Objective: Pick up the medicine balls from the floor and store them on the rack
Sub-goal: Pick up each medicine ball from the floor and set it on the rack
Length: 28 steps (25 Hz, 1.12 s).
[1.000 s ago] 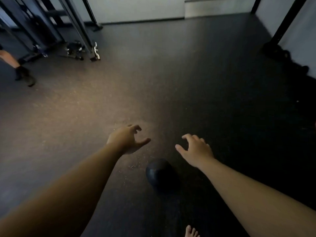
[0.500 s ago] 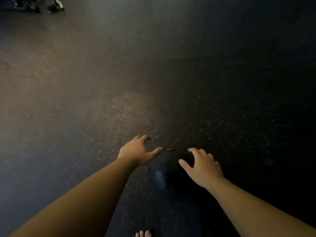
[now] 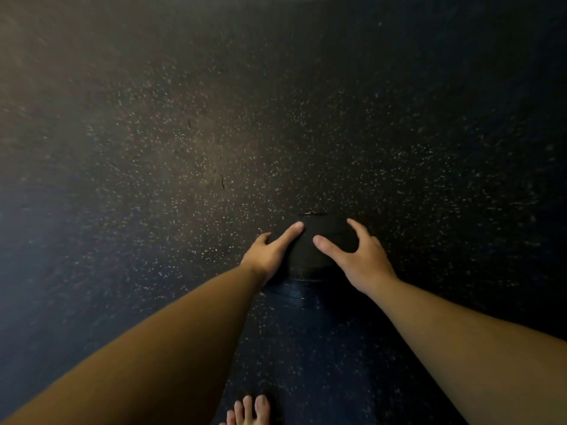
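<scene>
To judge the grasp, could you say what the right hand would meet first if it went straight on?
The medicine ball: the right hand seems to touch its right side, so nothing lies between, though depth is unclear.

The medicine ball (image 3: 319,250) shows only its top; its flanks lie under the left hand (image 3: 270,256) at 9 o'clock and the right hand (image 3: 362,262) at 3 o'clock, whose outer fingers curl out of sight. Its underside is lost in shadow. At 6 o'clock the frame edge cuts a bare foot (image 3: 250,409) to its toes. The floor (image 3: 184,148) blurs toward 9 o'clock
</scene>
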Available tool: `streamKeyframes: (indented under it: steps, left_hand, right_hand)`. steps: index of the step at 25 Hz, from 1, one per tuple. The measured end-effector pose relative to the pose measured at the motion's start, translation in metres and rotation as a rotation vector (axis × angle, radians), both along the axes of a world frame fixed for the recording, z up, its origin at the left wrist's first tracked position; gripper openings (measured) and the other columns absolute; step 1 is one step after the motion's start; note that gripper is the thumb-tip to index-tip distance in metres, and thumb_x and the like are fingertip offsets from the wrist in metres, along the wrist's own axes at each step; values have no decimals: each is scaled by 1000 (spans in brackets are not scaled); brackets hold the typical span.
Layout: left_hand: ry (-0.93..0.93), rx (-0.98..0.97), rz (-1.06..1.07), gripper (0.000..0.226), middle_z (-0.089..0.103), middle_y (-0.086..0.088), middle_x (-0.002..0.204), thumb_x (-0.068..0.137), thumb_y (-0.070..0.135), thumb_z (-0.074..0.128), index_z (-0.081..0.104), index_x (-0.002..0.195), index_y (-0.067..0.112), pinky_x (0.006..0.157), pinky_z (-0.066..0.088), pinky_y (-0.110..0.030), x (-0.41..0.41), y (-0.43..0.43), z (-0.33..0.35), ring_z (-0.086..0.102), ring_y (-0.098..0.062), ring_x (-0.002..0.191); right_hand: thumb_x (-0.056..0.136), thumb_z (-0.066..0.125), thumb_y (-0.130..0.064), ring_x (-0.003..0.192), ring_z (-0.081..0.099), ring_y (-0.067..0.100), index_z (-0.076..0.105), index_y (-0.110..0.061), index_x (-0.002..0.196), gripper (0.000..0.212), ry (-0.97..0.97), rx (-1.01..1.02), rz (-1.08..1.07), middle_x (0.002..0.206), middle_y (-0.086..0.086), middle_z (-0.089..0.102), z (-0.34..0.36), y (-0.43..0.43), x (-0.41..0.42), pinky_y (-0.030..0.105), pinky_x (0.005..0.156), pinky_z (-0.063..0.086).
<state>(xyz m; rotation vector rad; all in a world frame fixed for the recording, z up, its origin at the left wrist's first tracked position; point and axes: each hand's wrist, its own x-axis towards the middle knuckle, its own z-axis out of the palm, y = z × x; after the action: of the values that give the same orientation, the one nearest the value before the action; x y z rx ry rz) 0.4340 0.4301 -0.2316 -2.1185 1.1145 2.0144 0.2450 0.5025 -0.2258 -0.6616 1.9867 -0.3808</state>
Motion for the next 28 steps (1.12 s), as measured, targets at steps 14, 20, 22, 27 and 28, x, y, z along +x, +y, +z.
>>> streamKeyframes:
  steps: [14, 20, 22, 27, 28]
  left_hand:
    - [82, -490, -105, 147, 53, -8, 160, 39, 107, 65, 41, 163, 33, 116, 49, -50, -109, -105, 378, 57, -33, 138]
    - [213, -759, -180, 139, 56, -8, 158, 43, 105, 60, 45, 162, 34, 111, 51, -46, -192, -123, 642, 59, -34, 135]
    - [267, -850, -223, 136, 59, -8, 156, 44, 103, 58, 48, 160, 33, 107, 51, -41, -221, -112, 727, 61, -34, 134]
    - [451, -1071, -378, 127, 69, -5, 146, 49, 101, 55, 58, 153, 29, 107, 52, -38, -296, -42, 934, 65, -31, 131]
    - [495, -1085, -413, 126, 70, -6, 144, 50, 101, 56, 59, 152, 28, 108, 53, -40, -312, -22, 969, 67, -31, 129]
  right_hand:
    - [49, 70, -89, 133, 49, 26, 41, -40, 154, 120, 15, -526, -202, 152, 3, 41, 362, -83, -101, 40, 93, 46]
    - [51, 70, -86, 132, 52, 23, 43, -34, 156, 121, 157, -813, -321, 149, 4, 44, 627, -82, -165, 41, 101, 48]
    - [51, 71, -85, 132, 53, 23, 43, -33, 156, 120, 196, -902, -382, 150, 4, 46, 708, -66, -184, 44, 106, 49]
    - [51, 69, -89, 126, 58, 20, 47, -34, 153, 117, 390, -1066, -557, 146, 3, 58, 903, 25, -239, 26, 101, 48]
    - [51, 68, -90, 131, 57, 22, 46, -37, 153, 117, 441, -1079, -590, 148, 2, 57, 936, 49, -249, 34, 106, 48]
